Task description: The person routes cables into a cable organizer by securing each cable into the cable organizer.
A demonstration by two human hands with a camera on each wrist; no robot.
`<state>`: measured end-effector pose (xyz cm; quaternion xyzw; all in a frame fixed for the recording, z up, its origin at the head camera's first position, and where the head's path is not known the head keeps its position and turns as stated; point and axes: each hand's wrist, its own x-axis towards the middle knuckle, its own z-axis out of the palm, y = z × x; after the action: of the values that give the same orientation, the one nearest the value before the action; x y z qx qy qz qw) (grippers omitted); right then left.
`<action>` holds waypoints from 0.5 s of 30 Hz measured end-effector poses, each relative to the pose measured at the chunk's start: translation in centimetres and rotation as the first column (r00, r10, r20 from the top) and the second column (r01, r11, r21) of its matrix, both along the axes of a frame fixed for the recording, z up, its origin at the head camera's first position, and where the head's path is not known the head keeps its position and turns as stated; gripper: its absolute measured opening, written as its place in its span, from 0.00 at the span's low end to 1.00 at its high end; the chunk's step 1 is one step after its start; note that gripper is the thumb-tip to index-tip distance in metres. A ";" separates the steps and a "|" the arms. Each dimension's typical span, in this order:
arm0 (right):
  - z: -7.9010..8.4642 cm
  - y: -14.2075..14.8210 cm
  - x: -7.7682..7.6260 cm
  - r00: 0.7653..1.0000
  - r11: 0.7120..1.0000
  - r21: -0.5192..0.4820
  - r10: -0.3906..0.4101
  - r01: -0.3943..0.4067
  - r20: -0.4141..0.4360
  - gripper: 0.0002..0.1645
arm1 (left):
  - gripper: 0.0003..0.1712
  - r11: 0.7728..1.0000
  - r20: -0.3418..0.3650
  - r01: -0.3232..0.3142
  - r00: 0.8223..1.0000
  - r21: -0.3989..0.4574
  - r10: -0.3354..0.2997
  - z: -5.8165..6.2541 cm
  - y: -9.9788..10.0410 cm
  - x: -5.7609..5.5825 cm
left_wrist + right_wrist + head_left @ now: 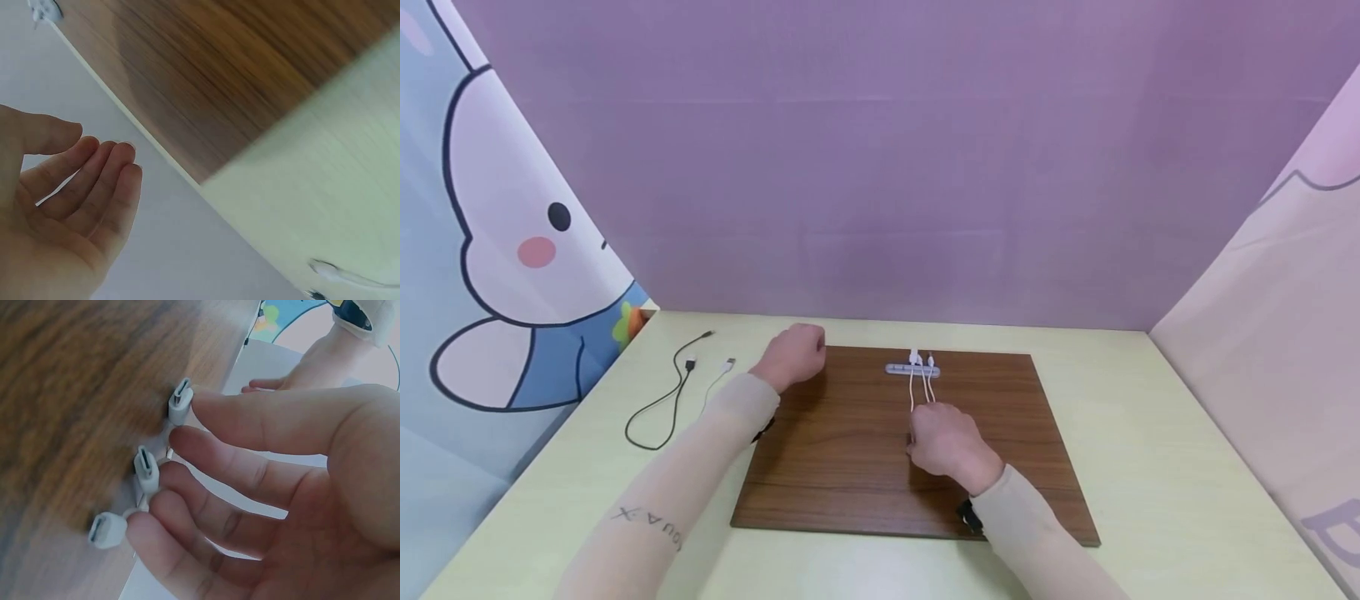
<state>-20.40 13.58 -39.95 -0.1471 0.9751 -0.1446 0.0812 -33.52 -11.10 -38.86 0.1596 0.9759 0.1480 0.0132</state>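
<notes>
Over the near middle of a brown wooden board (850, 450), my right hand (951, 446) has its bent fingers at white charging cables. Three white cable plugs (146, 470) sit at its fingertips in the right wrist view, the thumb against the uppermost plug (180, 402). These cables run back to a pale grey cable organizer (901, 368) at the board's far edge, where a white USB plug (913, 357) shows. My left hand (793, 354) hovers near the board's far left corner. Its fingers (119, 200) are loosely bent and hold nothing.
Left of the board, a black USB cable (655, 406) lies looped on the pale yellow table (1180, 467). Beside it lies a white cable (727, 367), partly hidden by my left sleeve. A purple backdrop (895, 208) rises behind the table.
</notes>
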 end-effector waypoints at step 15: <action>0.1 0.0 0.1 1.000 1.000 -0.007 -0.006 0.006 0.019 0.15 | 0.08 0.984 -0.016 -0.100 0.995 -0.145 0.099 -0.1 -5.5 -0.6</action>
<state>-20.33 13.60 -39.85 -0.1430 0.9743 -0.1497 0.0892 -34.13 -16.57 -38.96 0.1101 0.9909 0.0760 0.0130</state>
